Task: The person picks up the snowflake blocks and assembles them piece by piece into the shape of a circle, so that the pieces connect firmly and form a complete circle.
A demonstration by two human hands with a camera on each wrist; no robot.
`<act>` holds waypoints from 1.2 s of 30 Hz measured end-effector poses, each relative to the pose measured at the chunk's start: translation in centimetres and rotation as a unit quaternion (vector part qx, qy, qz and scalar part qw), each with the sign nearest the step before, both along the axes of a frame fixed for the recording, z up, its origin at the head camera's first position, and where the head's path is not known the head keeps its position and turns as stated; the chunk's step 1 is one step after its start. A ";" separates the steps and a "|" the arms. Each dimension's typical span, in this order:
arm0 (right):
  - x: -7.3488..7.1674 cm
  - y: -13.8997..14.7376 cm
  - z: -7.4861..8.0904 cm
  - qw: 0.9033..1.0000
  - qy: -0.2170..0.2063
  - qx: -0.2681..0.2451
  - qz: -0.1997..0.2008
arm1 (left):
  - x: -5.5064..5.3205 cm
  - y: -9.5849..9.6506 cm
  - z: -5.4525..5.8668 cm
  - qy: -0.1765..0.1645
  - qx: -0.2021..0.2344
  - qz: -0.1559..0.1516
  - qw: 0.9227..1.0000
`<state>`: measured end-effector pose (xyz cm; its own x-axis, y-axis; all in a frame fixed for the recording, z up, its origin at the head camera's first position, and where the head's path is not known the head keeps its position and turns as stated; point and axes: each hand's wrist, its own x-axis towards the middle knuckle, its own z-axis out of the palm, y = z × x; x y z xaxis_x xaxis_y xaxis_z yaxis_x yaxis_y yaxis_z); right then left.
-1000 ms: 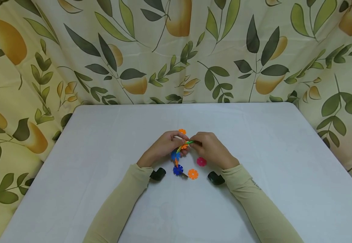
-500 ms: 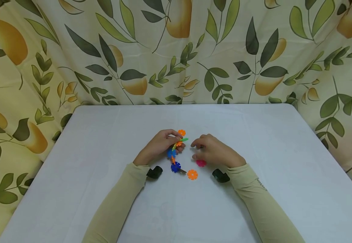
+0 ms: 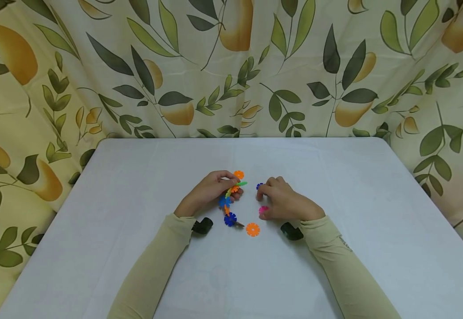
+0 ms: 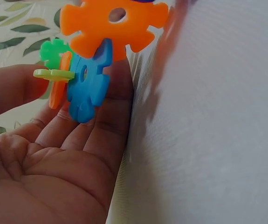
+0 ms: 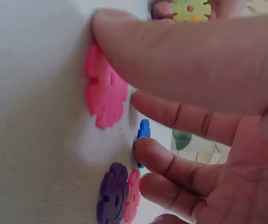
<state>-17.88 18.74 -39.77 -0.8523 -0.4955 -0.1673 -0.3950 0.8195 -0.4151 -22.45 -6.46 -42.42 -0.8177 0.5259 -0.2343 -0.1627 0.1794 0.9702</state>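
Note:
A curved chain of interlocking notched plastic discs (image 3: 225, 201) hangs from my left hand (image 3: 207, 190), which pinches it near its green end. In the left wrist view an orange disc (image 4: 85, 28) slots into a light blue disc (image 4: 89, 88) of that chain, in front of the palm. My right hand (image 3: 287, 204) is low over the table, fingers apart and bent. Its thumb overlaps a pink disc (image 5: 103, 93) in the right wrist view, while the fingertips stay apart from that disc. A blue disc (image 5: 143, 133) shows behind those fingers.
A loose orange disc (image 3: 253, 229) lies in front of the hands, and another orange disc (image 3: 238, 174) lies beyond the left fingers. In the right wrist view, a dark purple disc (image 5: 113, 193) and a second pink disc (image 5: 133, 196) sit close together. Patterned curtains surround the white table (image 3: 335, 168).
My right hand has let go of the chain's green end and moved right, down to the pink disc. The left hand has shifted slightly left, still holding the chain.

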 end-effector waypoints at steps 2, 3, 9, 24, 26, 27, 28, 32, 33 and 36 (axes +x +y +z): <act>0.0 0.1 0.0 1.000 0.003 0.001 0.000 | 0.0 0.0 -0.1 -0.002 0.002 -0.002 1.000; 0.0 0.2 -0.1 1.000 0.002 0.001 0.001 | 0.0 0.0 0.0 -0.003 0.002 -0.002 1.000; -0.3 0.6 -0.1 1.000 -0.026 -0.010 -0.004 | 0.0 0.0 -0.1 -0.007 0.019 -0.009 1.000; -1.0 2.3 -0.7 0.991 -0.002 -0.131 -0.038 | -0.1 -0.4 -0.4 -0.003 0.039 -0.035 0.999; -1.2 2.6 -0.8 0.987 -0.001 -0.150 -0.054 | -0.1 -0.4 -0.4 0.000 0.041 -0.040 0.998; -1.2 2.8 -0.8 0.985 -0.002 -0.159 -0.062 | -0.2 -0.4 -0.5 -0.002 0.043 -0.041 0.998; -1.3 2.9 -0.8 0.984 -0.003 -0.167 -0.069 | -0.2 -0.4 -0.4 -0.001 0.044 -0.043 0.998; -1.5 3.1 -0.8 0.978 -0.007 -0.190 -0.086 | -0.1 -0.5 -0.3 0.002 0.051 -0.048 0.998; -1.5 3.1 -0.8 0.977 -0.007 -0.194 -0.089 | 0.0 -0.5 -0.2 0.002 0.052 -0.048 0.997; -1.5 3.0 -0.8 0.974 -0.009 -0.205 -0.099 | 0.0 -0.5 -0.1 0.001 0.054 -0.046 0.998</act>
<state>-19.43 21.73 -40.62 -0.9366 -0.3504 -0.0049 -0.2365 0.6423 -0.7291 -22.43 -6.99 -42.56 -0.7657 0.6200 -0.1712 -0.1488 0.0882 0.9849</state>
